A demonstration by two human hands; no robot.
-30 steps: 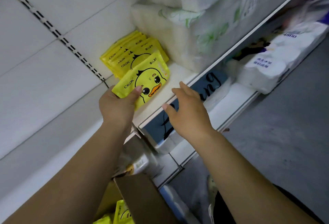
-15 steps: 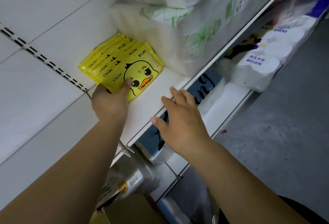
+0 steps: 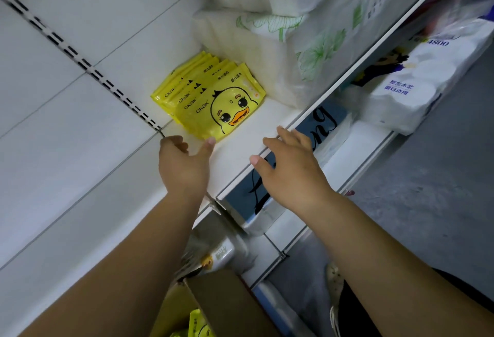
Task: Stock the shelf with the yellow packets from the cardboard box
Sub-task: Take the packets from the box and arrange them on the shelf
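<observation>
Several yellow duck-print packets [image 3: 213, 98] lean in an overlapping row at the back of the white shelf [image 3: 240, 154]. My left hand [image 3: 184, 165] hovers just in front of the front packet, holding nothing, thumb tip near its lower edge and fingers loosely curled. Fingers of my right hand [image 3: 288, 165] lie straight on the shelf's front edge. The cardboard box [image 3: 222, 307] sits at the bottom of the view with more yellow packets [image 3: 197, 326] showing inside.
Large white tissue packs [image 3: 280, 42] fill the shelf right of the packets. Below are a blue-labelled pack [image 3: 315, 133] and white paper rolls [image 3: 417, 90]. A slotted upright [image 3: 80, 61] runs along the back wall. Grey floor [image 3: 441, 189] lies to the right.
My left hand carried a packet to the row, set it at the front and let go, then drew back a little. My right hand stayed on the shelf edge.
</observation>
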